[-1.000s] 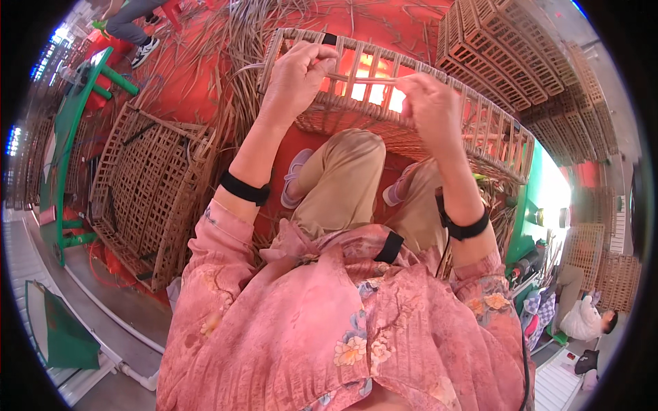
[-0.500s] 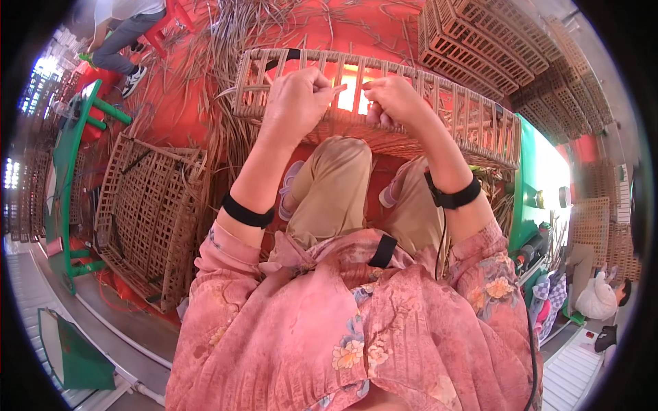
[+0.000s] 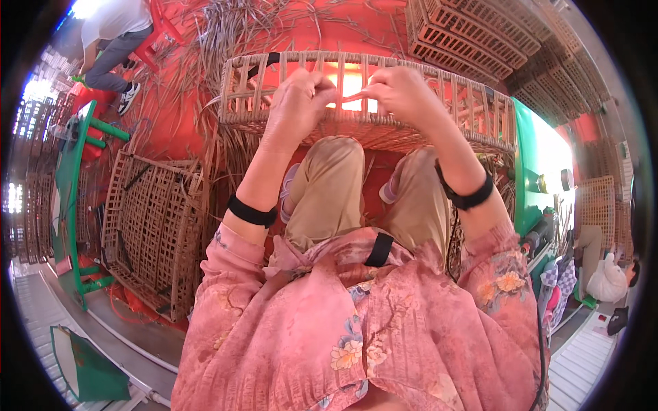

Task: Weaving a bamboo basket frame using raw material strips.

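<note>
In front of my knees stands a long woven wicker basket [image 3: 240, 116] with open slats and a wrapped rim. Over its near side, my left hand [image 3: 299, 104] is closed in a pinch. My right hand [image 3: 397, 94] faces it from the right, fingers also pinched together and somewhat blurred. Between the two hands runs a thin strand [image 3: 351, 98], apparently of the same plant fibre, with its ends hidden in the fingers. Whether the strand passes round a slat I cannot make out.
Loose dry strips [image 3: 229, 34] litter the red floor. Another woven basket [image 3: 151, 226] lies at left by a green metal frame [image 3: 77, 185]. Stacked baskets [image 3: 473, 38] stand at far right, beside a green panel [image 3: 526, 164]. A person [image 3: 113, 48] sits at the far left.
My right hand has moved slightly up and outward, and the strand shows more clearly between the hands. My view has shifted a little. The basket stays in front of my knees.
</note>
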`<move>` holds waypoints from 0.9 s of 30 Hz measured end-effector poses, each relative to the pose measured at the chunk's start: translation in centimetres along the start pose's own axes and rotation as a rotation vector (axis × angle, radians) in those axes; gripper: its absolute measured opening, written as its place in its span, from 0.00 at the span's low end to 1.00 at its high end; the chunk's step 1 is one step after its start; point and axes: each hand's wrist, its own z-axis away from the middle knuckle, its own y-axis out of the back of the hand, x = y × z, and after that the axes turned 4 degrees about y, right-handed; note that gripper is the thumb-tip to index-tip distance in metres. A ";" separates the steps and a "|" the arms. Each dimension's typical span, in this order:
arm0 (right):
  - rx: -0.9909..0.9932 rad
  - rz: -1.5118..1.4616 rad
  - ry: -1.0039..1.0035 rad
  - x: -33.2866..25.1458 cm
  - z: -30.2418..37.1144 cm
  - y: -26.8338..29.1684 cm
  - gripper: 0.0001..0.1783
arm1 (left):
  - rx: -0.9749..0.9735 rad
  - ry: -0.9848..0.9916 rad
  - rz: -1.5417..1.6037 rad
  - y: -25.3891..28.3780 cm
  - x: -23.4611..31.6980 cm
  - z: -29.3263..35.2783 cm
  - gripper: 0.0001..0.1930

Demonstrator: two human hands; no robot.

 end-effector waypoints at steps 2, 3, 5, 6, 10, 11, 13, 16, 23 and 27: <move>0.094 0.061 0.084 -1.4 2.5 1.0 0.16 | 0.073 -0.139 0.062 -0.6 -0.8 -0.3 0.10; 0.118 0.018 0.018 -2.6 3.7 1.8 0.16 | 0.074 -0.136 0.065 -0.9 -0.5 -0.1 0.10; 0.163 -0.019 -0.064 -2.8 5.1 2.8 0.15 | -0.247 0.063 0.511 -2.2 1.5 -0.2 0.12; 0.201 -0.051 -0.081 -2.5 5.3 3.0 0.16 | -0.332 0.064 0.496 -2.2 2.4 -0.1 0.12; 0.206 -0.201 -0.168 -0.2 4.2 2.0 0.17 | -0.108 0.097 0.460 -2.2 2.2 0.2 0.10; 0.190 -0.312 -0.266 0.7 3.7 1.6 0.17 | -0.121 0.086 0.461 -2.2 2.4 0.2 0.10; 0.163 -0.227 -0.197 2.5 2.4 1.0 0.17 | 0.039 0.170 0.157 -2.0 2.5 0.5 0.09; -0.005 -0.208 -0.211 3.3 0.4 0.5 0.16 | 0.064 0.124 -0.011 -2.7 2.8 0.8 0.11; -0.307 -0.245 -0.430 3.4 -2.4 1.1 0.10 | -0.055 0.129 -0.113 -3.3 3.1 0.5 0.14; -0.335 -0.309 -0.360 4.0 -1.5 1.4 0.12 | -0.068 0.187 -0.129 -3.4 2.9 0.3 0.14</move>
